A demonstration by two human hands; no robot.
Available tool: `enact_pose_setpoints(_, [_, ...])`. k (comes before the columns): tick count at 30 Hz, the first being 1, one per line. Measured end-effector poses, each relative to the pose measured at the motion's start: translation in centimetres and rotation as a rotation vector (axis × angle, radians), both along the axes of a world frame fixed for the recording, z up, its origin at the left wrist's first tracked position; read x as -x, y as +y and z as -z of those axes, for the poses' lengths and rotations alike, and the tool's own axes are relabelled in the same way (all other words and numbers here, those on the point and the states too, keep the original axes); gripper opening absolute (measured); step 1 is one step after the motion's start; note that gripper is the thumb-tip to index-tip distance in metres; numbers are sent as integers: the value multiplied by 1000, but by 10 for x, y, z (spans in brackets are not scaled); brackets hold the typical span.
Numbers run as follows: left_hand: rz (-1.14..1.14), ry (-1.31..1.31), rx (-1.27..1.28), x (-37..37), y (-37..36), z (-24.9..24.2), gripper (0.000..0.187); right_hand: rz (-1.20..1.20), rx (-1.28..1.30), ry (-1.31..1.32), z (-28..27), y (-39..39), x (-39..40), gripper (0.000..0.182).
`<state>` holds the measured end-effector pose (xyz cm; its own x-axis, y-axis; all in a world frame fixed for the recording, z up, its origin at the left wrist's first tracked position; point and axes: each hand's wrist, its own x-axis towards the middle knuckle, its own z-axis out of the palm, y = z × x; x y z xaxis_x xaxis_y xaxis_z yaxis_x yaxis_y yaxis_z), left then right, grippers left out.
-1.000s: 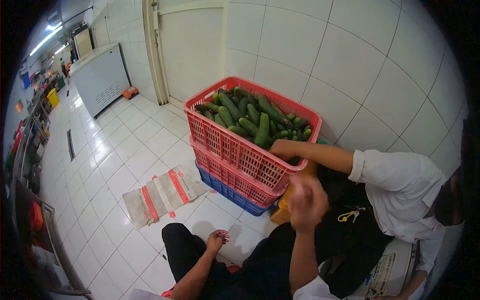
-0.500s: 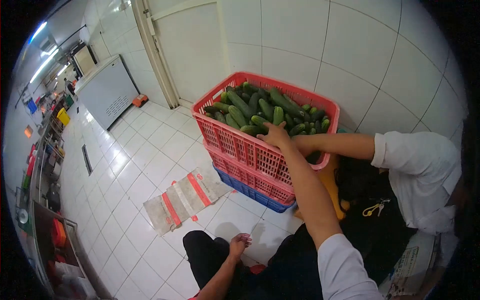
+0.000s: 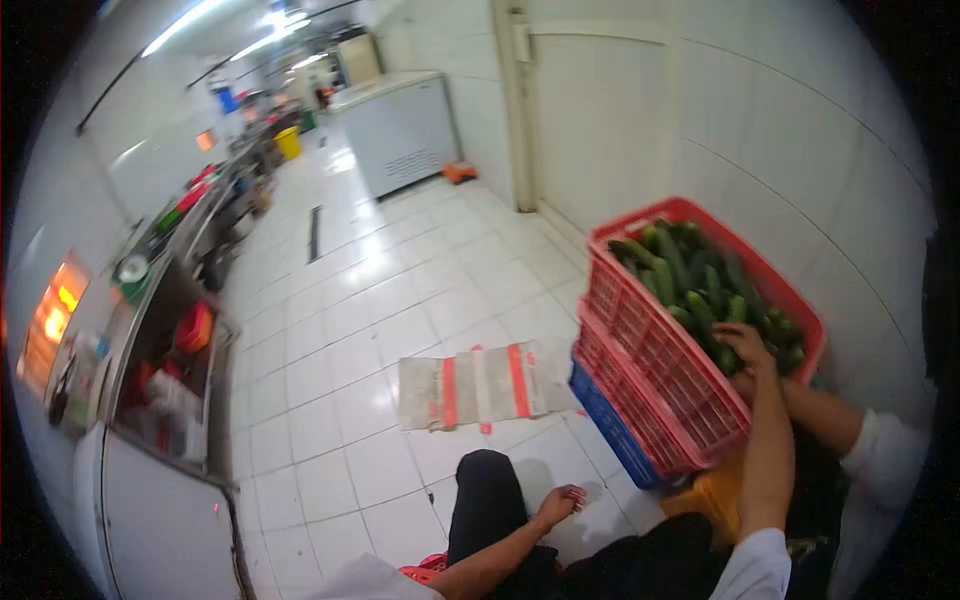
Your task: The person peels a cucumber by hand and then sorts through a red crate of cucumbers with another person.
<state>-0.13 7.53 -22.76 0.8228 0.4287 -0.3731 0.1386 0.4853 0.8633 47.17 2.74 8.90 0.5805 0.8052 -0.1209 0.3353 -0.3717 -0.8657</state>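
at right of frame the red crate [image 3: 650, 340] brims with cucumbers [image 3: 700, 285]. the right hand [image 3: 745, 348], arm stretched up from the bottom edge, curls over them, its grip unclear. the left hand [image 3: 562, 503], bottom centre, rests loosely half-open on the knee.

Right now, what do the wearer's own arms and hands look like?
Both hands are bare, no gloves. The right hand shows a bare forearm ending in a white sleeve pushed up near the elbow. The left hand also has a bare forearm, with white fabric at the frame's bottom edge.
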Motion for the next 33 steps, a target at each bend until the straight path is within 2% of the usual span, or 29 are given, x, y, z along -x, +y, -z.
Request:
enact_pose_setpoints(2, [11,103,12,-3,-2,-23,23,40,80,-217,-3,3,9,41])
enact_pose_setpoints(5, [-26,-186,275,-5,4,28,23,79,-42,-284,38,10,-15,58])
enact_pose_setpoints(8, [24,106,7,0,0,-34,25,147,10,-304,44,15,-19,75])
enact_pose_setpoints(11, [53,175,-27,-1,1,-51,25,156,69,-465,36,22,-5,84])
enact_pose_setpoints(13, [51,149,-50,0,-1,-50,25,210,123,-441,26,28,12,90])
enact_pose_setpoints(15, [53,140,-60,-1,-2,-47,25,243,73,-480,28,27,14,94])
enact_pose_setpoints(17, [55,147,-58,-2,-2,-44,25,251,-81,-583,39,24,9,96])
enact_pose_setpoints(20, [53,162,-26,-3,-1,-35,24,267,-14,-565,27,15,18,96])
enact_pose_setpoints(23, [51,163,-36,-3,1,-31,24,196,-30,-746,25,3,21,94])
enact_pose_setpoints(26, [70,187,-58,-4,2,-28,24,274,42,-531,32,-1,10,85])
enact_pose_setpoints(29, [58,120,-45,1,3,-30,27,368,134,-649,47,-3,-6,68])
enact_pose_setpoints(33, [49,185,-77,-1,1,-35,31,433,81,-631,30,-5,7,55])
